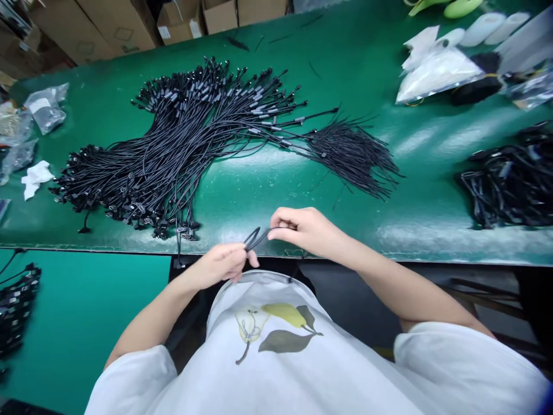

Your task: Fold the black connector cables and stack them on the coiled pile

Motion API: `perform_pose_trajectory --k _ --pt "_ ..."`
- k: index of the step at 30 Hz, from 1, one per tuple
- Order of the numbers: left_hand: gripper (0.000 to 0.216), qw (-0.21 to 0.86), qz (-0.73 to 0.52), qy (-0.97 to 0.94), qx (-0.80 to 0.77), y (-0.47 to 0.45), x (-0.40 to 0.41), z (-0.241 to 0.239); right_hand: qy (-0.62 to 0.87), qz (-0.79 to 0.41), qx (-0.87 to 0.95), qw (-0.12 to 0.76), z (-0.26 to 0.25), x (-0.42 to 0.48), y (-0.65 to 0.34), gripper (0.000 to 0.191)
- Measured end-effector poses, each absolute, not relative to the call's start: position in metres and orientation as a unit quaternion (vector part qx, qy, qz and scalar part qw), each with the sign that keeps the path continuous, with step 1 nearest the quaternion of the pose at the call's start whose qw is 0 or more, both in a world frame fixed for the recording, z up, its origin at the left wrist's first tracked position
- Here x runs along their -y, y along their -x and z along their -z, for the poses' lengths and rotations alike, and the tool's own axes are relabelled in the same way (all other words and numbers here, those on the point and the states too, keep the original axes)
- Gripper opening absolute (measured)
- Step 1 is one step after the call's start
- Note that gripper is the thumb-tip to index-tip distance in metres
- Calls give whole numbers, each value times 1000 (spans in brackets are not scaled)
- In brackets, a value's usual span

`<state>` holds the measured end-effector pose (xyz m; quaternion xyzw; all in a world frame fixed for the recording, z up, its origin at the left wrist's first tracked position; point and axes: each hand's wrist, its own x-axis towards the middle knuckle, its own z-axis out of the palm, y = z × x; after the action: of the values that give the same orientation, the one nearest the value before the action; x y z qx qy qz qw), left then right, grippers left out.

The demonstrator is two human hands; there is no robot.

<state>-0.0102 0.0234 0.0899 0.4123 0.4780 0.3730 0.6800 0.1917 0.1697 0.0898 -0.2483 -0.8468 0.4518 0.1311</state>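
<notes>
My left hand [227, 262] is closed around a looped black cable [253, 239] just over the table's front edge. To its right, my right hand [300, 229] pinches the same cable between thumb and fingers. Behind both hands lies a big pile of black cables [173, 150] with connectors at both ends. A bundle of thin black ties [354, 155] rests on the table to the right of that pile. Most of the held cable is hidden by my fingers, and I cannot tell where its ends are.
Coiled black cables [510, 178] are heaped at the right edge. A white plastic bag [440, 75] and white rolls [484, 29] stand at the back right. Clear bags [46, 109] and a crumpled tissue [37, 177] lie at left. Cardboard boxes [95, 26] line the back.
</notes>
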Motion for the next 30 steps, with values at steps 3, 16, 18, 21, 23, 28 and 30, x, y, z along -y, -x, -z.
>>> perform_pose_trajectory --k 3,16,18,21,23,28,30 --pt "29 731 -532 -238 -355 40 -17 -97 266 -505 811 128 -80 -185 -207 26" --pt "33 669 -575 -190 -431 58 -22 -97 280 -144 932 180 -56 -185 -230 34" --pt "30 679 -555 -207 -434 56 -23 -92 275 -132 936 176 -57 -188 -230 33" --pt "27 669 -549 -237 -441 53 -24 -90 264 -144 938 171 -58 -190 -227 34" --pt "29 649 -550 -256 -459 53 -26 -91 260 -154 938 174 -57 -189 -224 34" --pt "37 604 -531 -304 -510 54 -32 -85 250 -163 937 180 -58 -187 -221 34" --pt "35 604 -527 -319 -507 53 -30 -83 249 -168 937 178 -58 -188 -221 34"
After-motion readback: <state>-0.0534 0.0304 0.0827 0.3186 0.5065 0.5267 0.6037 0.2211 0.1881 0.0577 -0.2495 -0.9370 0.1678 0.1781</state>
